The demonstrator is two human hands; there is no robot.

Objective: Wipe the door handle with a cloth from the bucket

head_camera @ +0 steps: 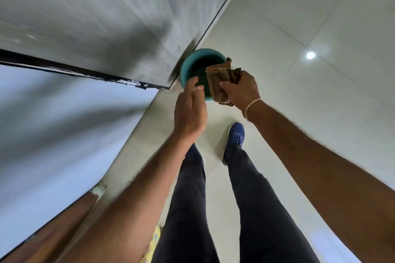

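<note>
A teal bucket (190, 61) stands on the tiled floor against the base of a grey wall. My right hand (242, 89) grips a folded brown cloth (219, 80) just above the bucket's right rim. My left hand (190, 109) hovers beside the bucket's near left rim, its fingers loosely curled and holding nothing, close to the cloth without touching it. No door handle is in view.
A grey wall panel (96, 23) and a pale panel (53, 124) fill the left side, meeting at a dark edge. Glossy pale floor tiles (310, 28) spread to the right. My legs in dark trousers and a blue shoe (235, 136) stand below the bucket.
</note>
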